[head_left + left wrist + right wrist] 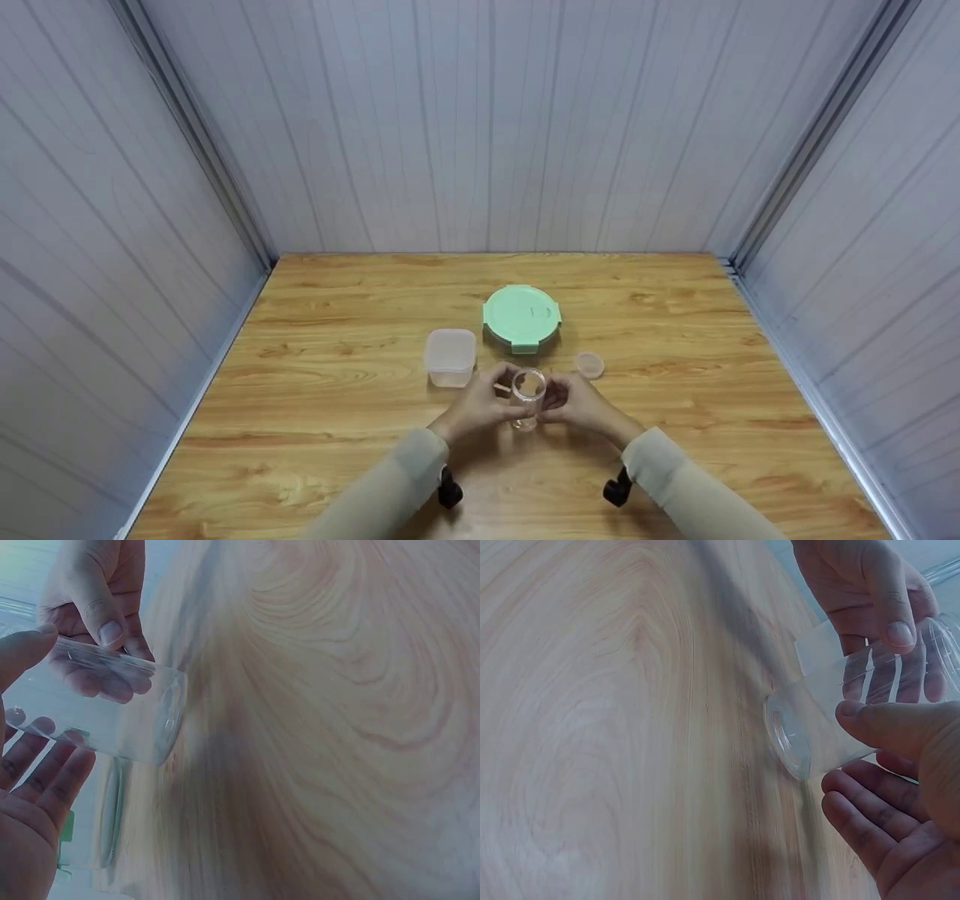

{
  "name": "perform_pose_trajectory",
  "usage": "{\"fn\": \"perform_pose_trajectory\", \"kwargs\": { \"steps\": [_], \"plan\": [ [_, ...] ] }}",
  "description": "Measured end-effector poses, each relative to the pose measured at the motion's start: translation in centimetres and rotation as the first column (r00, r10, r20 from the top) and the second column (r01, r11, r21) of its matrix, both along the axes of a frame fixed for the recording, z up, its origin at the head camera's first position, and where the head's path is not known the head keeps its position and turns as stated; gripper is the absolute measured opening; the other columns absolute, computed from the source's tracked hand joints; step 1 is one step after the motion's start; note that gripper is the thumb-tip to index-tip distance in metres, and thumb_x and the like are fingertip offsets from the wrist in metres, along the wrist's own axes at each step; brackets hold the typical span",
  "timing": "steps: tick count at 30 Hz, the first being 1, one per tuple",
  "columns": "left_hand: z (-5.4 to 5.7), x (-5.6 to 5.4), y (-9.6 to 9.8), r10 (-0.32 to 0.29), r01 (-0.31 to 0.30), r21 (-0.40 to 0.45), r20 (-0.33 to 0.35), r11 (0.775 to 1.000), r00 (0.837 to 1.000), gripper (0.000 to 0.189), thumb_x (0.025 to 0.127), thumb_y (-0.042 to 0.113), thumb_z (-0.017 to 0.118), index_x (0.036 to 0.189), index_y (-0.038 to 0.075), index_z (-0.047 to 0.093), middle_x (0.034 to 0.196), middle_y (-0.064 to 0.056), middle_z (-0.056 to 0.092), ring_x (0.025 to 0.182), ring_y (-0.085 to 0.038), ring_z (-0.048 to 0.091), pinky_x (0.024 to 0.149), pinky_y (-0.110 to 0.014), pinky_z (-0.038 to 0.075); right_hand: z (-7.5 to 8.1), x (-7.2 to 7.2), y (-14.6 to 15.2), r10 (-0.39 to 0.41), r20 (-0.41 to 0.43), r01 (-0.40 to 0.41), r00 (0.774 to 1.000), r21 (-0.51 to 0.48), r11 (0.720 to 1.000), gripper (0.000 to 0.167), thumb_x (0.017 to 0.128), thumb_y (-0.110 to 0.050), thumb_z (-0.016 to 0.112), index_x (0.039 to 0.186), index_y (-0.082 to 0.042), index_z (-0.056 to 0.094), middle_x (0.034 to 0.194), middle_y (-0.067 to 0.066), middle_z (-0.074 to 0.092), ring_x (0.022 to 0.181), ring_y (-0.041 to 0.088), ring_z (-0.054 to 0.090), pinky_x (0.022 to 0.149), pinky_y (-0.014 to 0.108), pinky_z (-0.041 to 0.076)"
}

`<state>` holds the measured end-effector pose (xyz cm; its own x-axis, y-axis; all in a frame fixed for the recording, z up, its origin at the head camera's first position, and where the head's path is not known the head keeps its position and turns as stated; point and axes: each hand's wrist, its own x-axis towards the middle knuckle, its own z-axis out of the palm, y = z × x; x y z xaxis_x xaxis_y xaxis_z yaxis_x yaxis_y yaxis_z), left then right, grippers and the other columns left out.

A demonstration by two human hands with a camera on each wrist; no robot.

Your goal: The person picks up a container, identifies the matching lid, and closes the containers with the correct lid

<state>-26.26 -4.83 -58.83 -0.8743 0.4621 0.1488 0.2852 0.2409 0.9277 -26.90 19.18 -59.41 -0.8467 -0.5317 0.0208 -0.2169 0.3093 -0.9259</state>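
A clear cylindrical jar (527,405) stands upright, open mouth up, between my two hands. My left hand (482,405) holds it from the left, thumb across the near side and fingers around the far side. From the right, my right hand (581,405) holds the same jar with thumb and fingertips at its wall. In the left wrist view the see-through jar (112,701) shows fingers through its side. Its round base (787,736) is close over the tabletop in the right wrist view.
Behind the hands sits a round container with a mint-green clip lid (522,315). A translucent square box (450,356) stands just beyond the left hand. Past the right hand lies a small round translucent lid (589,365). Panelled walls enclose the wooden table (337,360).
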Motion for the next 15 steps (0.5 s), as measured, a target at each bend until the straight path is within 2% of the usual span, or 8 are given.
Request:
{"fn": "perform_pose_trajectory", "kwargs": {
  "steps": [4, 10, 15],
  "plan": [
    [0.03, 0.00, -0.10, -0.010, 0.010, 0.013, 0.005, 1.000, 1.000, 0.053, 0.086, 0.009, 0.092, 0.128, -0.008, 0.064, 0.128, -0.027, 0.070, 0.120, -0.044, 0.069, 0.104, -0.052, 0.060, 0.02, 0.05, -0.04, 0.001, 0.013, -0.001, 1.000, -0.013, 1.000, 0.031, 0.088, 0.006, 0.085, 0.114, 0.012, 0.069, 0.107, 0.019, 0.077, 0.095, 0.016, 0.073, 0.086, 0.022, 0.063],
    [0.06, -0.03, -0.09, 0.001, 0.000, -0.023, 0.022, 1.000, 1.000, 0.052, 0.086, 0.012, 0.093, 0.125, -0.005, 0.063, 0.128, -0.024, 0.070, 0.113, -0.028, 0.070, 0.103, -0.048, 0.059, -0.01, 0.09, -0.13, 0.003, 0.017, -0.002, 1.000, -0.021, 1.000, 0.031, 0.088, 0.006, 0.084, 0.115, 0.013, 0.068, 0.108, 0.019, 0.077, 0.096, 0.021, 0.074, 0.087, 0.025, 0.064],
    [0.27, -0.17, -0.06, -0.004, 0.006, -0.049, 0.041, 0.999, 0.999, 0.052, 0.085, 0.012, 0.093, 0.125, -0.002, 0.063, 0.127, -0.021, 0.071, 0.110, -0.019, 0.068, 0.102, -0.046, 0.059, 0.41, 0.01, 0.17, 0.011, -0.012, -0.011, 1.000, 0.029, 1.000, 0.032, 0.089, 0.001, 0.086, 0.115, 0.010, 0.071, 0.108, 0.021, 0.078, 0.097, 0.022, 0.075, 0.088, 0.024, 0.063]
  ]
}}
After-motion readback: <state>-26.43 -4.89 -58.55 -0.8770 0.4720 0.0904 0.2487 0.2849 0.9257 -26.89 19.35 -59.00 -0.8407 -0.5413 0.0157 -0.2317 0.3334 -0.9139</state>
